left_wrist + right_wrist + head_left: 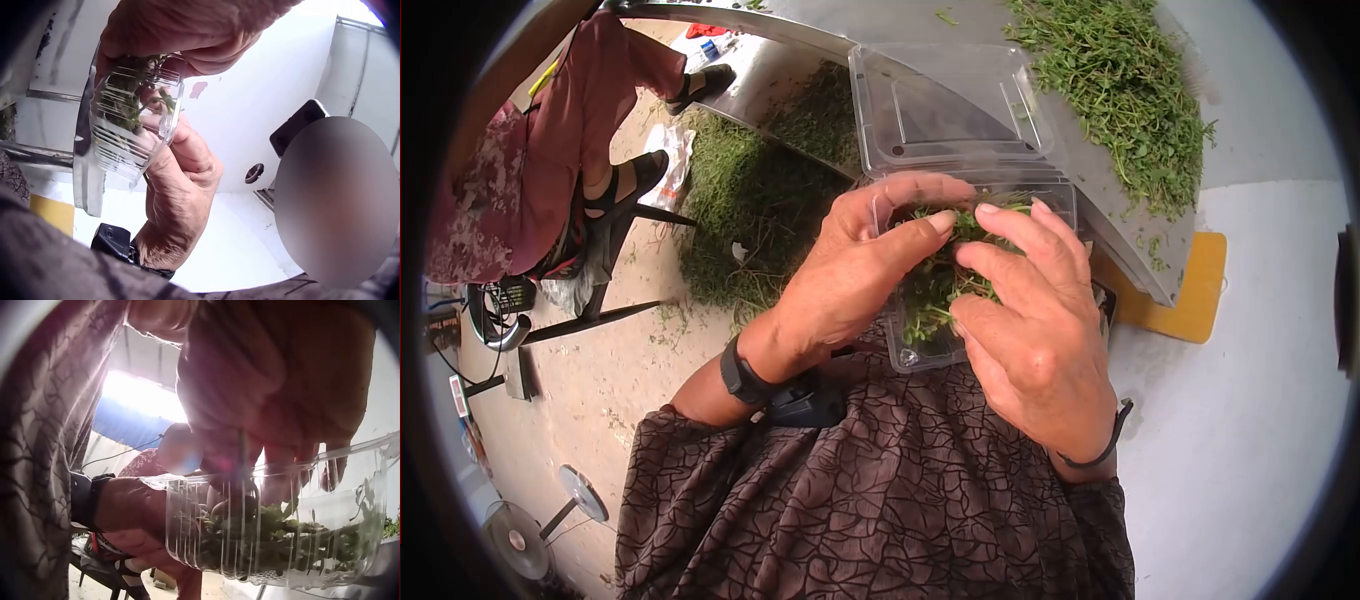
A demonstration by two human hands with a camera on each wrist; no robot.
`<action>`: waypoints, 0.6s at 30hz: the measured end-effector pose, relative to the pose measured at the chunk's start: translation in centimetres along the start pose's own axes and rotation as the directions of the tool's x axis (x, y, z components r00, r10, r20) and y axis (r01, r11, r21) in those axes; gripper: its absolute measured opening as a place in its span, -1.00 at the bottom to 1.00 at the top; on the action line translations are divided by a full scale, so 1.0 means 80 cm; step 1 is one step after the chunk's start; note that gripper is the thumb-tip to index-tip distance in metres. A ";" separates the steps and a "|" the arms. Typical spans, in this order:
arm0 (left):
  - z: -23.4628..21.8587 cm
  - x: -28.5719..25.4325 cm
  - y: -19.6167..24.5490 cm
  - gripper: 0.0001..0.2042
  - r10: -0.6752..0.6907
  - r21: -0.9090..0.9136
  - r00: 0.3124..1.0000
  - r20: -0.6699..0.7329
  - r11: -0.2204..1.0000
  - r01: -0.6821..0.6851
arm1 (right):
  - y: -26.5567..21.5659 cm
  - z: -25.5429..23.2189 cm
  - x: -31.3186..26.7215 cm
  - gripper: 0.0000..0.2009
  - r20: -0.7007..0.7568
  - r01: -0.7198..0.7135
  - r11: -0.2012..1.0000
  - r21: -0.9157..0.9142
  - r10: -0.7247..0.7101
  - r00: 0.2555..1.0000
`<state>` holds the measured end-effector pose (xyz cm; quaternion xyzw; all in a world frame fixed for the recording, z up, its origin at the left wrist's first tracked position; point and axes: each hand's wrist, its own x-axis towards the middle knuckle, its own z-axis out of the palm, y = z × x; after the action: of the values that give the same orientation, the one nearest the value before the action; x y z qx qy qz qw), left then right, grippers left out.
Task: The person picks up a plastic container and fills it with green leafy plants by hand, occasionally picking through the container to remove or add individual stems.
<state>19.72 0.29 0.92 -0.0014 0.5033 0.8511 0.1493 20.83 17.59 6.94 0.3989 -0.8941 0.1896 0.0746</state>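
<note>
A clear plastic clamshell container (920, 355) with its lid (950, 100) swung open is held in front of my body. Green herb sprigs (930, 290) fill it. My left hand (850, 270) grips its left side, fingers curled over the rim and thumb on the herbs. My right hand (1030, 320) lies across the top, its fingers pressing down on the sprigs. In the left wrist view the container (125, 131) sits between the left hand (187, 31) and the right hand (181, 200). From below, the right hand's fingertips (275, 481) dip into the container (281, 550), and the left hand (131, 512) holds its end.
A large pile of loose herbs (1120, 80) lies on the shiny metal table (800, 60) beyond the container. A yellow board (1190, 290) sticks out under the table's edge. More herbs (740, 210) lie on the floor, and another person (550, 150) sits at the left.
</note>
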 end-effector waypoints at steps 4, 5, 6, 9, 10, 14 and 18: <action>-0.001 -0.002 0.004 -0.71 -0.015 -0.030 1.000 -0.013 0.999 0.015 | 0.005 -0.010 0.001 -0.82 -0.084 -0.001 0.999 0.038 0.004 0.996; -0.002 -0.002 0.004 -0.70 -0.017 0.021 1.000 -0.002 1.000 0.017 | 0.006 -0.014 0.001 -0.83 -0.152 -0.025 0.998 0.060 0.033 0.988; -0.003 -0.002 0.005 -0.69 -0.020 0.072 1.000 0.010 0.997 0.019 | 0.012 -0.011 -0.002 -0.82 -0.252 -0.017 0.999 0.038 0.026 0.967; -0.004 -0.002 0.003 -0.69 0.002 0.070 1.000 0.007 0.998 -0.003 | 0.012 -0.017 -0.007 -0.78 -0.354 -0.044 0.997 0.057 0.062 0.933; -0.004 -0.002 0.002 -0.69 0.005 0.070 1.000 0.011 0.998 -0.006 | 0.011 -0.018 -0.009 -0.77 -0.397 -0.068 0.996 0.063 0.087 0.914; -0.004 -0.002 0.002 -0.69 0.009 0.054 1.000 0.003 0.998 -0.009 | 0.013 -0.006 -0.013 -0.75 -0.378 -0.148 0.986 0.077 0.167 0.911; -0.004 -0.006 0.002 -0.68 0.015 0.000 1.000 -0.007 1.000 -0.015 | 0.011 -0.002 -0.016 -0.74 -0.249 -0.248 0.967 0.052 0.253 0.935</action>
<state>20.06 -0.14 1.01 -0.0006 0.5039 0.8521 0.1412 21.04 19.11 6.45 0.2548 -0.9187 0.2560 0.1594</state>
